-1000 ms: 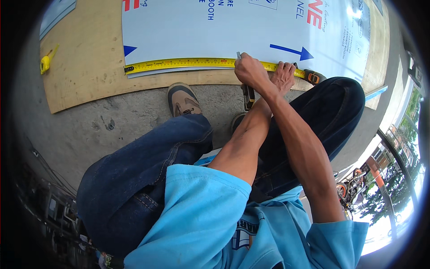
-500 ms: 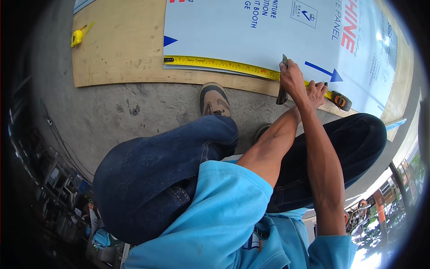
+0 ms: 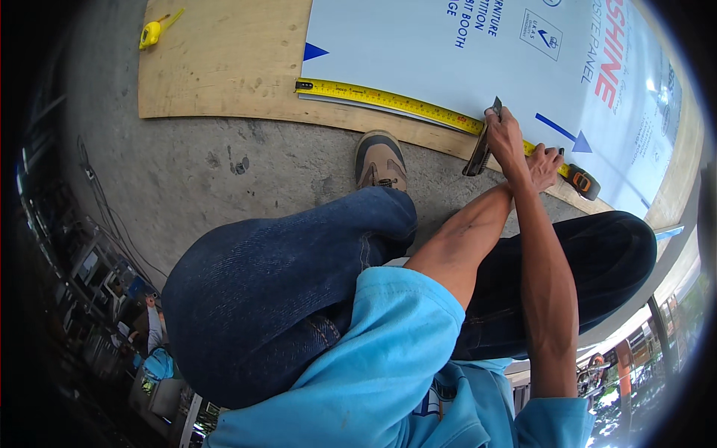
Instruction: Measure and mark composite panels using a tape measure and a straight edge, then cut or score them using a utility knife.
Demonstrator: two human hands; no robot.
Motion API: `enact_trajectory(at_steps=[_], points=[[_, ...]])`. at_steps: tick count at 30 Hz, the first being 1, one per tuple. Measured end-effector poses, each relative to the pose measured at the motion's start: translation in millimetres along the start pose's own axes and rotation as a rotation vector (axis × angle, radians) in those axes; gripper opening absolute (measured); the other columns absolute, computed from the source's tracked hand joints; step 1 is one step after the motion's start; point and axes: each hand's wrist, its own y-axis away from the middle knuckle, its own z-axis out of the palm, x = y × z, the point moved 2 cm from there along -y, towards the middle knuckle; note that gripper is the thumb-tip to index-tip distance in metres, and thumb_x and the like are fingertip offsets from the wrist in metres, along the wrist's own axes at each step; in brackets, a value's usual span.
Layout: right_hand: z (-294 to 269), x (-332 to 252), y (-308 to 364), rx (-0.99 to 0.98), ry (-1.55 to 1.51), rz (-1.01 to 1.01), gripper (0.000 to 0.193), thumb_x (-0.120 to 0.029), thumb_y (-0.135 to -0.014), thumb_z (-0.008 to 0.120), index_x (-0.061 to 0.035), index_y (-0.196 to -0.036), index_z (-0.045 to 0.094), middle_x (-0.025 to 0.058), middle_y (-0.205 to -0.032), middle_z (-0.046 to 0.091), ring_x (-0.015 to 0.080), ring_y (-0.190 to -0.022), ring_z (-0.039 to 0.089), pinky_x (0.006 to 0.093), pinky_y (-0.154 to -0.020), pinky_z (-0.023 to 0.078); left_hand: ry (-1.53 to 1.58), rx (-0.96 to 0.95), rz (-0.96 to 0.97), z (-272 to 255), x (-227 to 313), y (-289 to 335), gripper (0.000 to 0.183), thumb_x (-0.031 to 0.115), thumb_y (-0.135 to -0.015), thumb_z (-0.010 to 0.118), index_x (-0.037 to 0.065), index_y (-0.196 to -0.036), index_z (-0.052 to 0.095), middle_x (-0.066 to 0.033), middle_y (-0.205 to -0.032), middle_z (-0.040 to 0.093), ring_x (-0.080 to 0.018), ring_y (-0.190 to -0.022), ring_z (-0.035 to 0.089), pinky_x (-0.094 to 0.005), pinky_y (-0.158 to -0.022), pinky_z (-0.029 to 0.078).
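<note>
A yellow tape measure blade (image 3: 388, 100) is drawn out along the near edge of a pale blue-white panel (image 3: 418, 45), its hooked tip at the panel's left end. My left hand (image 3: 544, 166) reaches across to the right and grips the blade close to the black and orange tape measure case (image 3: 582, 181). Crossing over that forearm, my right hand (image 3: 505, 138) is closed around a utility knife (image 3: 478, 154). The knife's blade points away from me, over the panel beside the tape. Its tip looks close to the panel, but I cannot tell whether it touches.
Under the panel lies a larger plywood sheet (image 3: 216, 67). A small yellow tape measure (image 3: 151, 33) rests at its far left. My shoe (image 3: 381, 160) stands on the concrete floor (image 3: 299, 164) by the sheet's edge. Cables (image 3: 112, 209) and another person (image 3: 158, 364) are at the left.
The whole view has shifted, so the panel and both hands sit farther right and slightly lower in the picture. The knife leans more than before. Both hands keep their grips.
</note>
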Motion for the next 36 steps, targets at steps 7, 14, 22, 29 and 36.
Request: enact_trajectory(at_steps=[7, 14, 22, 29, 36], points=[[-14, -5, -1, 0.008, 0.022, 0.021, 0.033, -0.028, -0.093, 0.045, 0.0048, -0.09, 0.052, 0.0328, -0.083, 0.058, 0.0503, -0.082, 0.055, 0.051, -0.071, 0.042, -0.011, -0.043, 0.066, -7, 4, -6, 0.017, 0.021, -0.08, 0.058, 0.01, -0.085, 0.071, -0.0031, -0.096, 0.053, -0.0205, -0.093, 0.047, -0.0374, -0.07, 0.037], [-2, -3, 12, 0.044, 0.32, -0.169, 0.031, -0.023, -0.092, 0.042, 0.0049, -0.086, 0.052, 0.0279, -0.071, 0.06, 0.0361, -0.059, 0.064, 0.0444, -0.055, 0.049, -0.108, -0.065, 0.128, 3, 16, -8, 0.019, 0.017, -0.08, 0.057, 0.007, -0.088, 0.071, -0.0069, -0.091, 0.054, -0.0255, -0.091, 0.049, -0.0396, -0.069, 0.038], [-32, 0, -11, -0.328, -0.017, -0.277, 0.03, -0.011, -0.083, 0.059, 0.0088, -0.106, 0.057, 0.0179, -0.095, 0.065, 0.0286, -0.06, 0.065, 0.0341, -0.051, 0.052, -0.253, -0.249, 0.076, 10, 37, -22, 0.029, 0.014, -0.083, 0.054, -0.002, -0.103, 0.066, -0.0188, -0.096, 0.057, -0.0356, -0.088, 0.055, -0.0555, -0.073, 0.051], [-23, -11, -5, -0.264, 0.504, -0.619, 0.055, 0.003, -0.052, 0.078, 0.0043, -0.104, 0.061, 0.0159, -0.094, 0.063, 0.0276, -0.082, 0.062, 0.0307, -0.068, 0.055, -0.214, -0.21, 0.088, 10, 38, -23, 0.03, 0.014, -0.084, 0.053, -0.003, -0.105, 0.065, -0.0205, -0.099, 0.058, -0.036, -0.089, 0.056, -0.0548, -0.073, 0.051], [-27, -6, -8, -0.205, 0.373, -0.813, 0.021, -0.001, -0.086, 0.052, 0.008, -0.104, 0.058, 0.0136, -0.088, 0.064, 0.0246, -0.06, 0.066, 0.0309, -0.045, 0.053, -0.207, -0.227, 0.065, 13, 33, -22, 0.029, 0.014, -0.084, 0.053, -0.002, -0.104, 0.066, -0.0203, -0.102, 0.057, -0.0362, -0.09, 0.055, -0.0565, -0.073, 0.05]])
